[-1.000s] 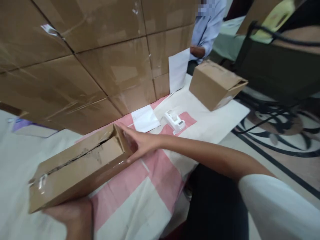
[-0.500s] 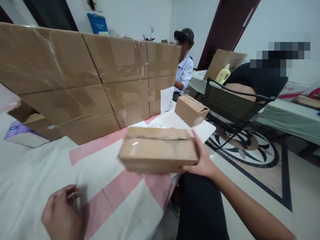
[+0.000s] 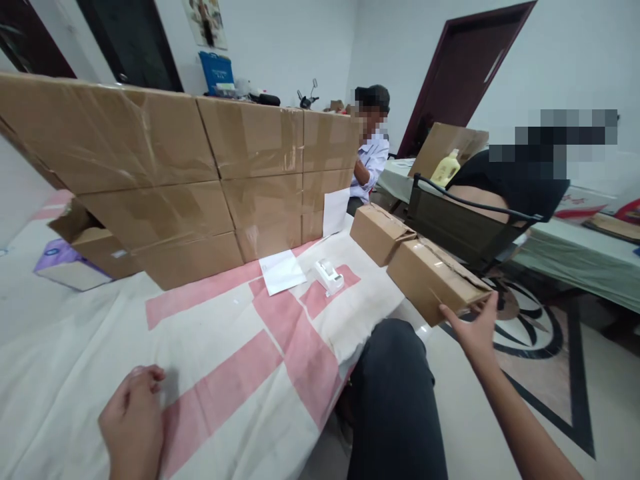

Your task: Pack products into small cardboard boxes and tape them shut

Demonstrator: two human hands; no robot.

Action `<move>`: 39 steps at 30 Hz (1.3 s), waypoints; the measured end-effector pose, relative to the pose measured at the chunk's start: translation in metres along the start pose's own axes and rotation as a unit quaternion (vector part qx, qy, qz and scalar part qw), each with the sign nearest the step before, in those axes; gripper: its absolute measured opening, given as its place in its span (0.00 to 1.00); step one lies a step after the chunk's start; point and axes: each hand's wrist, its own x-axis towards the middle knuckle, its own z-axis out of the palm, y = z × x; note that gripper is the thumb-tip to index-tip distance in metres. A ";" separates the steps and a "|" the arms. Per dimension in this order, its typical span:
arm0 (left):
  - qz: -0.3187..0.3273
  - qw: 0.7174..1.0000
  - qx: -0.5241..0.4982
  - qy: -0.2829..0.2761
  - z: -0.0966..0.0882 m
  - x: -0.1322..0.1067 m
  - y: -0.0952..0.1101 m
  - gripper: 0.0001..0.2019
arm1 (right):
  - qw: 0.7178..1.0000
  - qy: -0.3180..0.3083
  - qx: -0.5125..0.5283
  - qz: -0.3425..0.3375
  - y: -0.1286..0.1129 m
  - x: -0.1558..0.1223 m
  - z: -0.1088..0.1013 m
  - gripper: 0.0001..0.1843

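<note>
My right hand (image 3: 475, 330) grips the near end of a long taped cardboard box (image 3: 434, 277) and holds it out past the table's right edge, close to another small cardboard box (image 3: 377, 231) that sits at the table's far corner. My left hand (image 3: 133, 420) rests on the pink-and-white cloth (image 3: 225, 373) at the near left, fingers curled in with nothing visible in them. A white tape dispenser (image 3: 329, 275) and a white paper sheet (image 3: 281, 271) lie on the cloth in the middle.
A wall of large stacked cardboard cartons (image 3: 190, 180) runs along the table's far side. A person in a light shirt (image 3: 369, 157) sits behind it. A dark folding chair (image 3: 460, 223) with another person stands to the right. A purple packet (image 3: 67, 267) lies at the left.
My right hand has swung the long box from above the table out to the right, beside the small box. My left hand let go of it and dropped onto the cloth.
</note>
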 end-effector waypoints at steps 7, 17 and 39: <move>0.001 1.000 0.023 -0.013 0.000 0.009 -0.019 0.14 | 0.995 -0.088 -0.041 -0.019 -0.009 0.024 0.066 0.80; 0.024 0.999 0.020 -0.042 0.000 0.017 -0.029 0.17 | 0.973 -0.204 -0.107 -0.006 -0.046 0.083 0.144 0.75; 0.032 0.989 -0.129 -0.058 -0.019 0.136 -0.018 0.22 | 0.736 -0.404 0.274 -0.469 -0.414 -0.144 0.237 0.10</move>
